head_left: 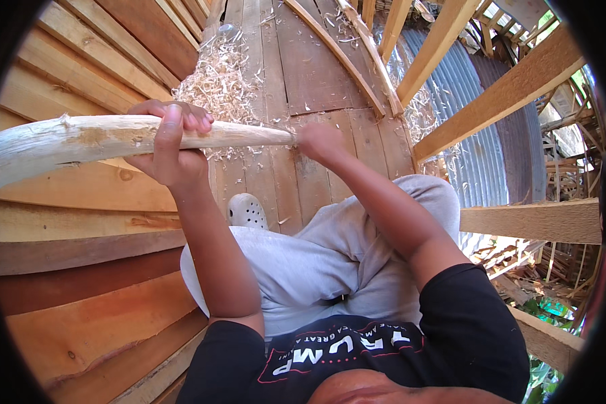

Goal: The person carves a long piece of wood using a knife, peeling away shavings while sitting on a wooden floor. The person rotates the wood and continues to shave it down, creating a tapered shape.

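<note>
A pale, peeled wooden pole (108, 135) runs across in front of me, thick at the far left and narrowing toward the right. My left hand (175, 138) is closed around it, with fingers over the top and the thumb upright against its near side. At the narrow end, my right hand (320, 143) is a slightly blurred fist. A thin dark line shows just beside that fist, but what the fingers grip is hidden.
Curled wood shavings (222, 87) are heaped on the plank floor (310, 67) beyond the pole. Two long wood strips (337, 57) lie farther off. Plank walling (87, 182) closes the left side; wooden rails (505, 94) and corrugated metal sheets (471, 128) are at right.
</note>
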### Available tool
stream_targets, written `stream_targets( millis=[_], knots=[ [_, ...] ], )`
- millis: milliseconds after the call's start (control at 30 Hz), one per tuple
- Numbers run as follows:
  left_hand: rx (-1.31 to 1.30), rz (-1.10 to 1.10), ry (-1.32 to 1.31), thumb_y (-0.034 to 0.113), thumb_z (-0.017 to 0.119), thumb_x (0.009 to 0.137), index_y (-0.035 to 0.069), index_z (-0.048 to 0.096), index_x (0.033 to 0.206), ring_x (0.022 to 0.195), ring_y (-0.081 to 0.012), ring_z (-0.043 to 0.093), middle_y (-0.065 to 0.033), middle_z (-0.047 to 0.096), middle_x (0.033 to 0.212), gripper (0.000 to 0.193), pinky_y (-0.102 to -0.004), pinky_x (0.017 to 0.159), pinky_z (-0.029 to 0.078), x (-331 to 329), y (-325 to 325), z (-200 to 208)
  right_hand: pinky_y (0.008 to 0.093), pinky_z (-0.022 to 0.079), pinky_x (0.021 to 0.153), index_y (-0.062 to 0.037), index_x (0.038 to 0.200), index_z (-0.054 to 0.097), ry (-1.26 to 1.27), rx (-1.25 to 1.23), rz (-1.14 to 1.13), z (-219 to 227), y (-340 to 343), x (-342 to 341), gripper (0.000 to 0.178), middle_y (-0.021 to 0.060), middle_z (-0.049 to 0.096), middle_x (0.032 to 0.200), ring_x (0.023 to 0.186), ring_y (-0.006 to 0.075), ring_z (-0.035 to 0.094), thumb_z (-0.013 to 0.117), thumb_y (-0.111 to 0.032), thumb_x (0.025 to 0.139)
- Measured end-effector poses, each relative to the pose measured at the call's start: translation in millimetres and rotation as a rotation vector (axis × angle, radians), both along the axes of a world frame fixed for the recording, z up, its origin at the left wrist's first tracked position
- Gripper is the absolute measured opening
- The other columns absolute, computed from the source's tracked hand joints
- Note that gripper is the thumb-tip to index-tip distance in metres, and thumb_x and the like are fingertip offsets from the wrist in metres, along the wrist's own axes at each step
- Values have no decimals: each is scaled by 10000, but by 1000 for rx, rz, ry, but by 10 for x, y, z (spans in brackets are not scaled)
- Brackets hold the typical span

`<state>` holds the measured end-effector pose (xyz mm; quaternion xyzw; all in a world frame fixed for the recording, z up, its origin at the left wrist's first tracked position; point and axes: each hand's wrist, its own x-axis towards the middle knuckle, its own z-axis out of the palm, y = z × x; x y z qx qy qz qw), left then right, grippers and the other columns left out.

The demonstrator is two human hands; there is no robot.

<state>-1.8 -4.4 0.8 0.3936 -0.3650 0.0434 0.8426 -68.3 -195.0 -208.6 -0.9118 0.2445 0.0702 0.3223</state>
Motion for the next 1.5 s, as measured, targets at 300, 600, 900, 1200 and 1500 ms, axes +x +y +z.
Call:
stream_targets(
  millis=[300, 600, 900, 1200, 1500],
  knots=[
    [72, 151, -4, 25, 562, 788, 35, 520, 855, 516, -194, 504, -94, 494, 602, 80, -338, 536, 466, -78, 27, 52, 500, 487, 852, 46, 964, 663, -104, 92, -42, 1002, 476, -80, 400, 297, 633, 1020, 969, 420, 627, 390, -238, 898],
    [38, 184, 66, 12, 571, 792, 22, 529, 841, 525, -201, 505, -100, 497, 619, 65, -321, 533, 465, -76, -65, 47, 507, 472, 857, 61, 945, 626, -45, -1, -1, 202, 125, -129, 426, 303, 628, 1014, 945, 453, 616, 353, -264, 906],
    [7, 184, 74, 13, 582, 782, 29, 529, 826, 542, -198, 500, -93, 487, 618, 70, -318, 534, 456, 14, -18, 50, 518, 476, 838, 43, 923, 624, -40, -75, 49, 75, 8, -114, 394, 286, 641, 970, 923, 461, 613, 360, -249, 904],
    [-41, 208, 90, -32, 605, 799, 10, 496, 834, 521, -182, 521, -98, 507, 617, 122, -329, 499, 474, -8, 60, -5, 517, 485, 826, 42, 873, 632, -89, 59, -43, 591, 312, -23, 363, 262, 648, 960, 933, 453, 609, 380, -219, 887],
    [-19, 186, 63, -37, 593, 801, 22, 499, 847, 541, -179, 520, -94, 502, 627, 120, -325, 529, 477, -15, 37, 37, 511, 472, 848, 40, 907, 646, -124, -9, 0, 580, 299, -87, 437, 264, 648, 987, 946, 449, 607, 344, -276, 911]
  ],
)
